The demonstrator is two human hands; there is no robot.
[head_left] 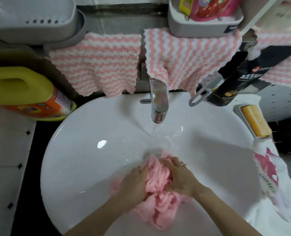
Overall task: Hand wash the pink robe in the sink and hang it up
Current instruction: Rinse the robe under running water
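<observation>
The pink robe (158,198) lies bunched and wet in the bottom of the white sink (90,147). My left hand (134,183) grips the bundle from its left side, fingers curled into the cloth. My right hand (178,176) grips it from the right, with a ring on one finger. A chrome faucet (158,103) at the back of the basin runs water, and the stream lands just beyond my fingers near the drain (152,153).
A yellow detergent jug (25,92) stands left of the sink. A yellow soap bar (255,123) sits in a dish at the right, a dark bottle (233,82) behind it. Pink-and-white striped cloths (97,63) hang along the back. A white printed bag (269,176) lies on the right rim.
</observation>
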